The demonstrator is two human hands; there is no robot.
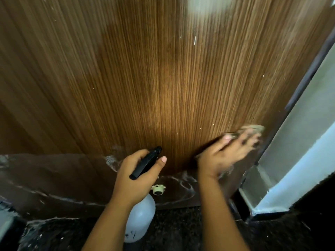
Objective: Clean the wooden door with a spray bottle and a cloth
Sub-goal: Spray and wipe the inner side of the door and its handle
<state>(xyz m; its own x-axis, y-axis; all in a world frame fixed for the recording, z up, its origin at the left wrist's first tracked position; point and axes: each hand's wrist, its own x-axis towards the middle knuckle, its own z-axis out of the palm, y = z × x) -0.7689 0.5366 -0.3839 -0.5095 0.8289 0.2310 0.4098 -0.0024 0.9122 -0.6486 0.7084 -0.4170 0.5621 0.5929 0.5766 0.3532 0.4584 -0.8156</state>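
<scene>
Head view, looking down the wooden door [145,84]. My left hand [134,176] grips the spray bottle [140,217] by its black trigger head, nozzle aimed at the lower panel, likely kept ready for another squirt. My right hand [226,153] presses flat, fingers spread, on the cloth [253,128] near the door's right edge, low down, to wipe there. That hand is blurred; most of the cloth lies hidden beneath it. Door's top cut off.

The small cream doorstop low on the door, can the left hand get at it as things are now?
Probably not freely: the left hand grips the spray bottle, though the doorstop sits uncovered just beside it.
</scene>
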